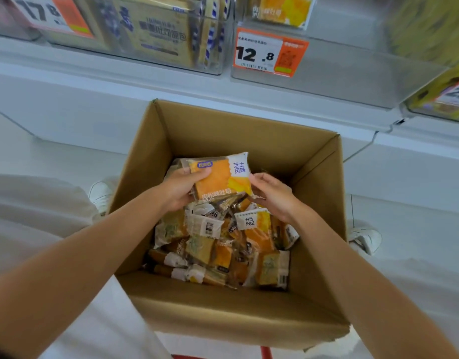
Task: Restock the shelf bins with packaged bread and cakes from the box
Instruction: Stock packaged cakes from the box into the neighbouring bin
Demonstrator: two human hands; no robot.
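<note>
Cardboard formed the open box (223,130), and both hands worked over its middle. An orange-and-yellow bread packet (220,177) was held flat just above the loose pile of packets (218,250) filling the box's bottom. The left hand (180,190) gripped the packet's left edge, thumb on top and fingers curled beneath. The right hand (272,195) pinched its right edge with its fingertips. Beyond the box's far wall stood clear shelf bins (313,71), one bearing a 12.8 price tag (269,54).

Orange bread packet (220,177) above packet-filled cardboard box (249,130).
</note>
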